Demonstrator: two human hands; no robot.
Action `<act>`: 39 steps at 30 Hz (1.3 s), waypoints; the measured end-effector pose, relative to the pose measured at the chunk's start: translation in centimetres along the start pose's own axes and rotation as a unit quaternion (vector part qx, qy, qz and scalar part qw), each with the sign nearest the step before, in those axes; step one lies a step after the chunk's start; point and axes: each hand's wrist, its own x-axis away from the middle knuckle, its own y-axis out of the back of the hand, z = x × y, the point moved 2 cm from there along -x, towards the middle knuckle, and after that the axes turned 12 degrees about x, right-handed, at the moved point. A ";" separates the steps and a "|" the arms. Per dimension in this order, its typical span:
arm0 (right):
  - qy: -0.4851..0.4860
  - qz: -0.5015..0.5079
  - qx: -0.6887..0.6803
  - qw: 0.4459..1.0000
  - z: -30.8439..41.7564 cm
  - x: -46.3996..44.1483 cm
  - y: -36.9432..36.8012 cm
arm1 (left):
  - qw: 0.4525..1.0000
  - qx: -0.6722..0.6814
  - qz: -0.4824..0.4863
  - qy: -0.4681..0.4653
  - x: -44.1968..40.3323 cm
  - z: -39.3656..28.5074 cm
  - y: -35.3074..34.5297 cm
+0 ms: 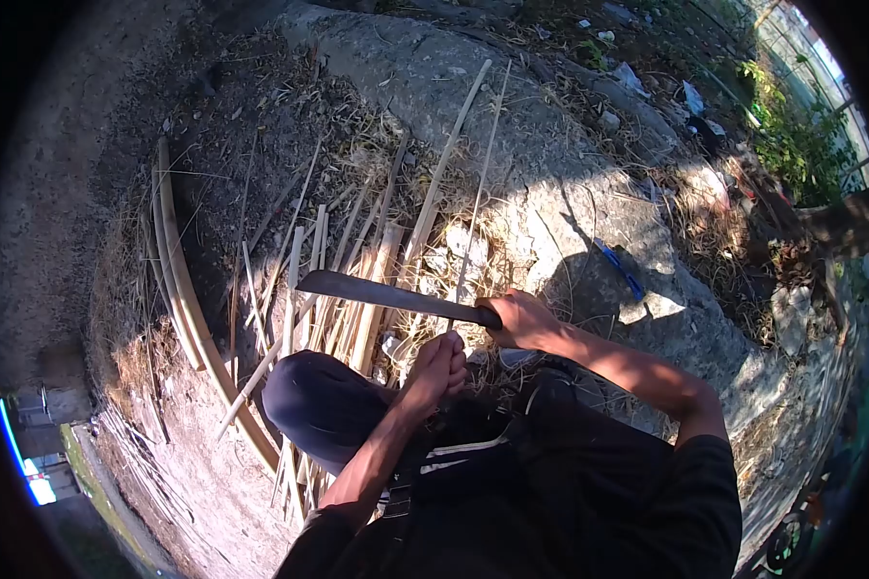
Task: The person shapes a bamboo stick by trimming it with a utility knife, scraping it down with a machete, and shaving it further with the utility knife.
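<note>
My right hand [519, 320] is closed around the dark handle of a machete [377, 291]. Its long blade points left across my front, above the bent knee. Just below and left of the handle, my left hand [438, 365] is closed in a fist on a thin bamboo strip [478, 198]. From that fist the strip runs up and away over the rock, passing by the machete near its handle. I cannot tell whether the blade touches the strip. The strip's near end is hidden in and behind the left hand.
Several split bamboo pieces [381, 289] lie beyond my knee [314, 400], among shavings. Long curved bamboo poles [185, 270] lie to the left. A big rock [579, 212] rises ahead, with a slim blue object [618, 270] on it. Green plants [792, 145] grow far right.
</note>
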 end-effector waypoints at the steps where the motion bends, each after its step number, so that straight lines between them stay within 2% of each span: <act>1: -0.001 0.001 -0.001 1.000 0.4 0.1 0.3 | 1.000 -0.004 0.002 0.001 0.0 0.0 -0.2; 3: 0.033 -0.004 0.005 0.999 1.3 0.5 0.7 | 1.000 -0.005 0.005 0.000 -0.1 0.2 0.1; 5: 0.004 0.004 0.019 1.000 0.0 -0.2 0.8 | 1.000 -0.007 0.011 -0.004 0.1 0.4 0.2; 7: 0.017 -0.058 0.017 0.998 -2.5 -1.3 1.3 | 1.000 -0.010 -0.005 0.009 0.1 0.4 0.1; 8: 0.024 -0.064 -0.024 0.997 -3.5 -1.4 1.9 | 1.000 -0.010 -0.005 0.007 0.2 0.3 -0.1; 10: 0.021 -0.079 -0.017 0.997 -3.6 -1.7 1.9 | 1.000 -0.009 0.002 0.005 0.2 0.2 -0.3; 13: 0.021 -0.040 0.024 0.999 -1.9 -0.8 -0.1 | 1.000 -0.002 0.012 -0.006 -0.1 0.3 0.2; 14: 0.029 -0.048 -0.007 0.998 -1.0 -0.2 -0.7 | 1.000 -0.001 0.011 -0.005 -0.1 0.3 0.2; 17: 0.051 0.000 0.011 0.999 0.4 0.1 0.3 | 1.000 -0.007 0.001 -0.004 0.1 0.4 0.2; 19: 0.018 0.014 0.024 0.999 -1.6 -0.8 1.4 | 1.000 -0.013 -0.005 -0.004 0.1 0.5 0.1; 20: 0.028 -0.075 0.003 0.997 -3.6 -1.2 0.9 | 1.000 -0.013 -0.002 -0.006 0.0 0.5 0.0; 21: -0.035 -0.031 -0.025 0.999 -4.5 -1.6 2.3 | 1.000 -0.007 -0.001 0.005 0.1 0.6 0.1; 23: -0.080 -0.057 -0.007 0.995 -6.0 -2.0 1.8 | 1.000 -0.003 -0.003 0.012 0.4 0.3 0.2; 25: -0.049 -0.095 0.019 0.994 -5.4 -1.2 1.5 | 1.000 -0.006 0.006 0.014 0.4 0.2 -0.1; 27: 0.025 -0.069 -0.043 0.996 -4.0 -0.8 0.7 | 1.000 -0.009 0.008 0.006 -0.1 0.2 -0.3; 28: 0.014 -0.015 0.012 1.000 -2.9 -0.4 0.2 | 1.000 -0.011 0.005 -0.003 -0.2 0.3 -0.2; 29: 0.061 -0.060 -0.007 0.996 -4.0 0.2 -2.6 | 1.000 -0.010 0.004 -0.003 -0.3 0.4 -0.1; 31: 0.038 0.015 0.074 0.996 -3.7 0.0 -2.3 | 1.000 -0.020 -0.013 -0.006 -0.2 0.7 0.2; 33: 0.037 0.017 0.073 0.996 -4.4 -0.3 0.3 | 1.000 -0.015 -0.005 0.000 0.1 0.9 0.3; 34: 0.014 -0.006 0.094 0.995 -5.7 -0.8 0.5 | 1.000 -0.011 0.006 0.002 0.0 0.9 0.2; 35: -0.011 -0.083 0.117 0.990 -7.0 -0.8 1.1 | 1.000 -0.011 0.011 0.001 -0.1 0.9 0.2; 37: -0.125 0.034 0.079 0.988 -9.4 -2.9 2.3 | 1.000 0.000 0.004 0.018 -0.3 1.2 1.0; 39: -0.124 0.043 0.087 0.988 -9.3 -3.3 2.6 | 0.999 0.031 0.029 0.032 -1.6 2.1 3.2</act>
